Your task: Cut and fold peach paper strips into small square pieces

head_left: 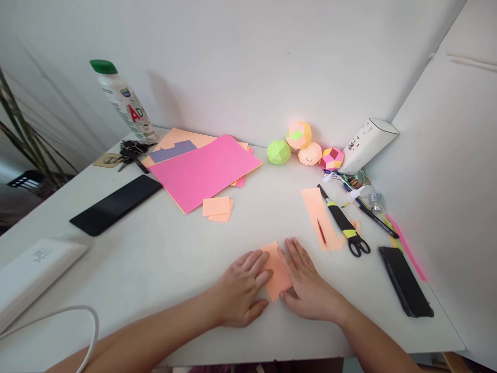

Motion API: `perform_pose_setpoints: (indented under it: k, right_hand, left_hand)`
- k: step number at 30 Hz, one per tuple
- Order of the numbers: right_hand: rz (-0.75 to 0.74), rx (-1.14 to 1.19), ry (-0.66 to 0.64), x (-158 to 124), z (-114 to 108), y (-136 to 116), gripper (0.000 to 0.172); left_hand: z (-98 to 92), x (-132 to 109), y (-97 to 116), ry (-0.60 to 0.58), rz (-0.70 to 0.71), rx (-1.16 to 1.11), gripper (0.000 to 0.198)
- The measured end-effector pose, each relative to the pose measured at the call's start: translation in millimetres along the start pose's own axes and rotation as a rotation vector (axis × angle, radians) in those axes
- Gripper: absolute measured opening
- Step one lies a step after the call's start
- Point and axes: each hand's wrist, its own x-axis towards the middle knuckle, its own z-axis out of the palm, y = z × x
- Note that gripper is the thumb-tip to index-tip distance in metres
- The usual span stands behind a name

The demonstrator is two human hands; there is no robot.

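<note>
A small peach paper rectangle (276,274) lies at a slant on the white table. My left hand (244,287) rests palm down at its left edge, fingertips on the sheet and thumb out near the lower corner. Along the right edge, my right hand (306,285) lies with fingers stretched forward, touching the paper. Neither hand grips it. Two more small peach sheets (217,207) overlap further back. To the right are a peach strip (314,202) with a thin red pen refill (322,232) on it, and black and yellow scissors (344,220).
Large pink paper (205,173) tops a stack by the wall. Folded paper balls (278,152) stand at the back. Black phone (406,282) at right; dark flat slab (116,204), keys (132,150), bottle (124,103) and white box-shaped device with a cable (39,269) at left.
</note>
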Motion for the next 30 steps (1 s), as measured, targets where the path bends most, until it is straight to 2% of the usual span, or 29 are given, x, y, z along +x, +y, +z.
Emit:
perform_pose_setpoints:
  k: [4,7,10,14,19,25,28,30]
  right_hand:
    - [0.005,0.021,0.002,0,0,-1,0.093]
    - [-0.007,0.023,0.016,0,2,-2,0.091]
    - [-0.027,0.022,0.052,1,3,3,0.093]
    - [-0.013,-0.007,0.073,1,-2,11,0.098]
    - [0.032,-0.007,0.035,-1,-12,21,0.094]
    - [0.003,0.015,0.069,-3,-12,32,0.093]
    - [0.000,0.031,0.106,-5,-12,33,0.086]
    - [0.023,0.047,0.183,-6,-14,30,0.077]
  left_hand:
    - [7.6,7,6,0.095,-0.064,-0.001,0.052]
    - [10.6,9,12,0.137,-0.103,0.014,0.040]
    - [10.8,9,16,0.131,-0.125,0.006,0.033]
    - [11.3,8,17,0.119,-0.132,-0.011,0.035]
    - [12.6,8,15,0.101,-0.137,0.005,0.038]
    - [10.2,8,16,0.082,-0.127,0.005,0.038]
    - [10.3,9,16,0.082,-0.126,0.019,0.038]
    - [10.0,8,14,0.084,-0.113,0.023,0.039]
